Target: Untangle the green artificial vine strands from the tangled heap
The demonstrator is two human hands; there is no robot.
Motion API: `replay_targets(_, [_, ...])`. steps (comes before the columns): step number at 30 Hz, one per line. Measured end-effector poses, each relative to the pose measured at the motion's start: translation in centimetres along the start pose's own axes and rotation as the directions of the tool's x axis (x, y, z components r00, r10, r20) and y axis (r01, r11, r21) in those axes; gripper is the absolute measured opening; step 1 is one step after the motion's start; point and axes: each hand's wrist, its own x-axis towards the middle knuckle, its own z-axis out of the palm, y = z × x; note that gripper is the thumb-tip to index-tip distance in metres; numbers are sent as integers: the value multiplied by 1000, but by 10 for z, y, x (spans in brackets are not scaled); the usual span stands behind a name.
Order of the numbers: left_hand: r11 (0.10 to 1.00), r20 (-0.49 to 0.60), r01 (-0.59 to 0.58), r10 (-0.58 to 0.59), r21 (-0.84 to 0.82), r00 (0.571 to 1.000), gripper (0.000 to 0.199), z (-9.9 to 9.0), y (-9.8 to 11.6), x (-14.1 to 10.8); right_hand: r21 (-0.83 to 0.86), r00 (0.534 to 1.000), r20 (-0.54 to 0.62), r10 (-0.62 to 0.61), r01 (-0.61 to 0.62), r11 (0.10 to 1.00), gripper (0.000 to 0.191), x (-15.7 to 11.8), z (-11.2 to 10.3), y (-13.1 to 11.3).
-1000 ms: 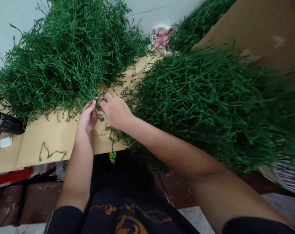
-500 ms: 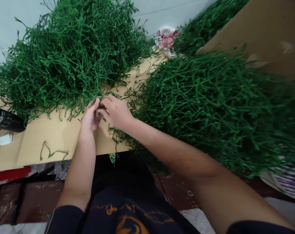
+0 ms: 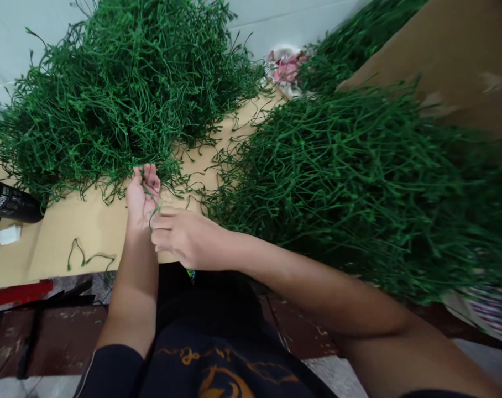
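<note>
My left hand [image 3: 144, 193] is palm up at the front edge of the left heap of green stems [image 3: 122, 94], its thumb and fingers closed on one end of a thin green stem [image 3: 150, 192]. The stem runs down across the palm to my right hand [image 3: 187, 235], whose fingers are curled round its other end. My right hand is nearer my body, over the board's front edge. A larger heap of green stems [image 3: 338, 177] lies to the right of both hands.
A tan board [image 3: 93, 221] lies under the hands, with a few loose stems [image 3: 87, 260] at its front left. At the left are a black bottle [image 3: 10, 202] and a white paper piece [image 3: 9, 235]. Cardboard [image 3: 445, 55] rises at the right; pink cloth [image 3: 286, 69] lies behind.
My hands have moved apart. My right hand has come down toward my body, and my left hand has shifted slightly left. A green stem now shows between them.
</note>
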Motion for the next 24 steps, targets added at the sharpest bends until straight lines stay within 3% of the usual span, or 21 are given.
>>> replay_targets(2, [1000,42,7,-8,28,999,24,0,1,-3,-73,996,-74,47,-52,996,20,-9,-15,-8])
replay_targets(4, [998,86,35,-39,50,996,23,-1,0,-7,-171,947,-223,230,-271,947,25,-30,-38,-4])
replay_targets(6, [997,141,61,-66,39,988,25,0,-2,-11,-246,828,-376,417,-523,816,34,-61,-65,6])
replay_targets(8, [996,195,86,-91,35,977,28,2,-2,-14,-324,717,-478,508,-681,656,44,-97,-90,17])
replay_targets(11, [990,226,112,-128,84,966,32,7,-1,-18,-370,572,-616,541,-817,443,48,-130,-112,24])
replay_targets(13, [982,224,133,-161,133,961,33,8,-1,-19,-332,534,-660,528,-838,433,43,-128,-112,23])
replay_targets(15, [978,232,140,-174,155,957,33,9,-1,-19,-266,576,-608,545,-796,544,34,-108,-100,25])
replay_targets(18, [980,271,125,-164,156,949,30,7,-1,-19,-123,717,-386,581,-664,738,22,-63,-67,34])
replay_targets(22, [979,300,86,-139,185,944,28,4,-2,-19,-89,811,-226,539,-568,818,40,-14,-28,53])
replay_targets(24, [974,289,61,-124,217,949,23,3,-3,-18,-50,826,-184,533,-549,834,38,-2,-18,58])
